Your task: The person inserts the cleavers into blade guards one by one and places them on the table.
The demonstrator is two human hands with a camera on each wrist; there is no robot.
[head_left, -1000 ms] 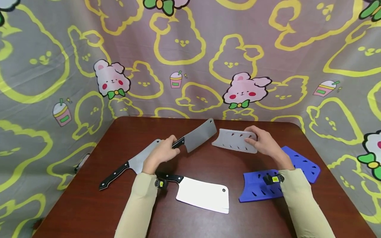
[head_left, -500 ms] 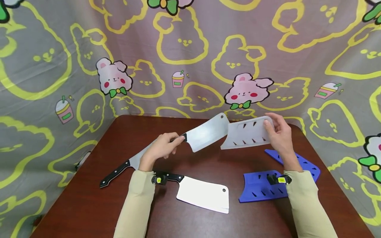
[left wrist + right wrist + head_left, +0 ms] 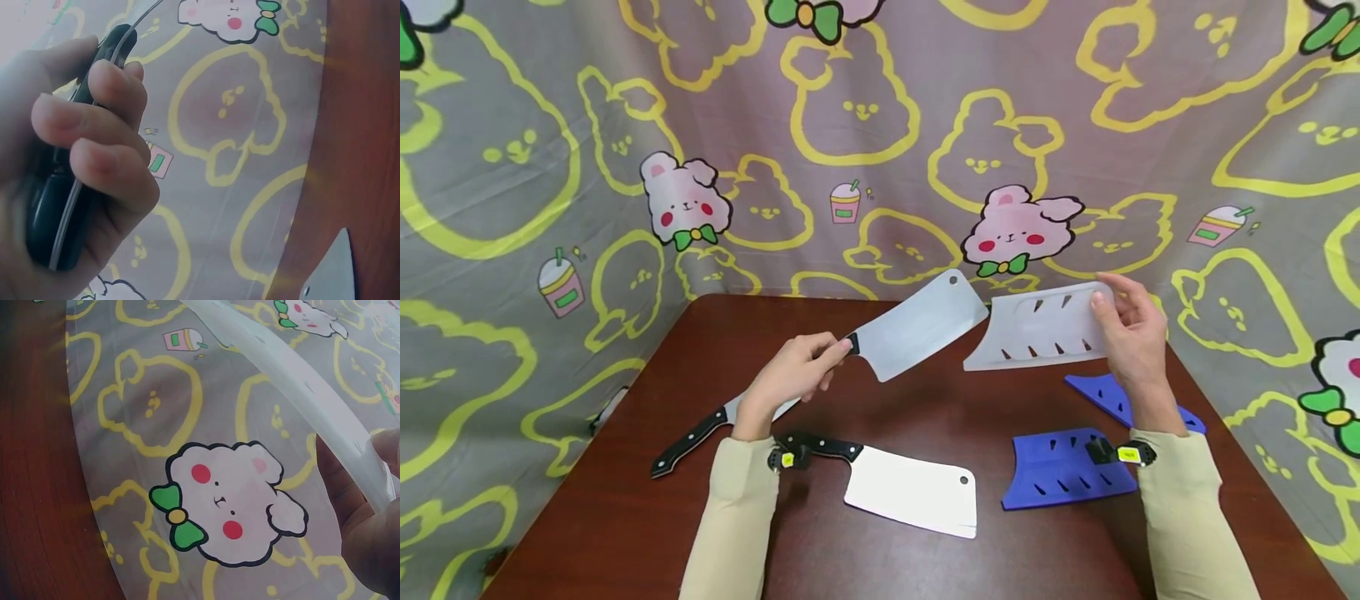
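In the head view my left hand (image 3: 793,371) grips a cleaver (image 3: 921,325) by its black handle, blade raised and pointing right. My fingers curl round that handle (image 3: 59,219) in the left wrist view. My right hand (image 3: 1138,342) pinches the right end of a white slotted blade guard (image 3: 1037,329), thumb in front. The guard's curved left end faces the cleaver's blade tip, with a narrow gap between them in this view. Seen from the right wrist, the guard (image 3: 300,381) appears nearly edge-on. Both things are held above the table.
A second cleaver (image 3: 696,435) lies at left, partly hidden by my left hand. A third cleaver (image 3: 913,492), its blade glaring white, lies front middle. Two blue slotted guards rest at right, one in front (image 3: 1052,479), another behind (image 3: 1097,396) partly under my right arm. A patterned curtain (image 3: 865,242) surrounds the table (image 3: 880,417).
Both hands have lifted the cleaver and the white guard higher off the table. The guard has moved right and turned its slotted face more toward me; the blade and guard no longer overlap.
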